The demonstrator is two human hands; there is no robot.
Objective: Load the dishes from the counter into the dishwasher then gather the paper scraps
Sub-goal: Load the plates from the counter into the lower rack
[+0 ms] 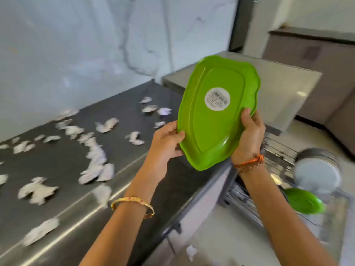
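Holding a green plate (pixel 215 120) up in both my hands, above the edge of the dark counter (pixel 63 164).

My left hand (pixel 165 144) grips its left rim, fingers curled behind and thumb pressed on the near side; my right hand (pixel 249 139) clamps the lower right rim, thumb lying across the plate. The plate stands nearly upright with its underside toward me, a round white sticker (pixel 217 100) at its middle. White paper scraps (pixel 96 158) lie scattered over the counter to the left. Lower right, the open dishwasher rack (pixel 247 204) holds a second green plate (pixel 303 201) and a blurred stack of metal plates (pixel 317 173).
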